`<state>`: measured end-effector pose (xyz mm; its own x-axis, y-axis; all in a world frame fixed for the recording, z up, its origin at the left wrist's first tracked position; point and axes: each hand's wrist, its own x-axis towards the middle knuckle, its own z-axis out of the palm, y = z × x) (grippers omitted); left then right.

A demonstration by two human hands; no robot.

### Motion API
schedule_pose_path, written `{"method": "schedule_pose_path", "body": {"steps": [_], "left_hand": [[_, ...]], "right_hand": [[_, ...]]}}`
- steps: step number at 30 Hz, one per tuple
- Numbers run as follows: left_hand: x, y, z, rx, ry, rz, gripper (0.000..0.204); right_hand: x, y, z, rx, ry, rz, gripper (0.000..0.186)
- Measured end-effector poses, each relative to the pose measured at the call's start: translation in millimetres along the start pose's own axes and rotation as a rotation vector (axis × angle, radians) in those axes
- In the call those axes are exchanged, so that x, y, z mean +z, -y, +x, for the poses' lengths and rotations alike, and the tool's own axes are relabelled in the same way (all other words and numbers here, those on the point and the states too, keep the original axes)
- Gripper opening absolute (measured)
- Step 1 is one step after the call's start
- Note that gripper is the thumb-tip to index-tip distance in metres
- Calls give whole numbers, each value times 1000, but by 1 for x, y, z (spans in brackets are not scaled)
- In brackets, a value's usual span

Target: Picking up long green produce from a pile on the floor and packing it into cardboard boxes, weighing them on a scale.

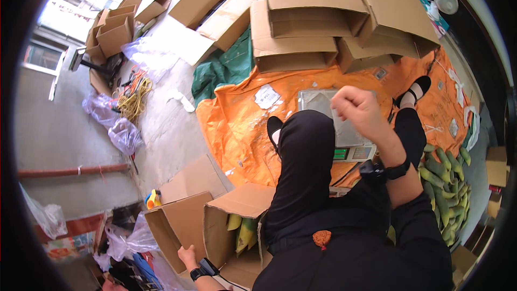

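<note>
My right hand [358, 109] is curled into a loose fist above the grey platform of a digital scale [350, 132], with nothing visible in it. The scale stands between my legs, its lit green display facing me. Down at the left, my left hand [188, 257] has its fingers closed on the edge of an open cardboard box [186, 218]. Beside that, against my left leg, another open carton [239, 200] holds long yellow-green produce [246, 235]. A heap of long green produce [446, 183] lies to the right of my right leg.
An orange tarp [237, 113] covers the floor under the scale, with a green tarp [223, 73] beyond. Several open cardboard boxes [315, 0] are stacked ahead. Farther left lie tangled cords [134, 97] and purple plastic bags [124, 136]. A reddish pipe [75, 171] runs along the left.
</note>
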<state>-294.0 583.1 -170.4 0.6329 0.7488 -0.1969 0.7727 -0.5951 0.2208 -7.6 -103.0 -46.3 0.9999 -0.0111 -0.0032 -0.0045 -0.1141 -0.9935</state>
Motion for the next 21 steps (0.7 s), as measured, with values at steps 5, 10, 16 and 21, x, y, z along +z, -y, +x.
{"method": "schedule_pose_path", "body": {"steps": [5,10,16,21], "left_hand": [[-27,-113,19,164,14,-45,26],[-44,-202,32,459,62,-185,20],[-87,-360,-39,834,-19,-318,12],[-113,-468,-100,1149,-16,-270,11]], "right_hand": [[-67,-31,-34,144,-217,-50,19],[-92,-41,-71,213,-326,-74,19],[-123,-50,-103,154,-487,-106,33],[-160,-58,-132,72,-607,-211,37]]}}
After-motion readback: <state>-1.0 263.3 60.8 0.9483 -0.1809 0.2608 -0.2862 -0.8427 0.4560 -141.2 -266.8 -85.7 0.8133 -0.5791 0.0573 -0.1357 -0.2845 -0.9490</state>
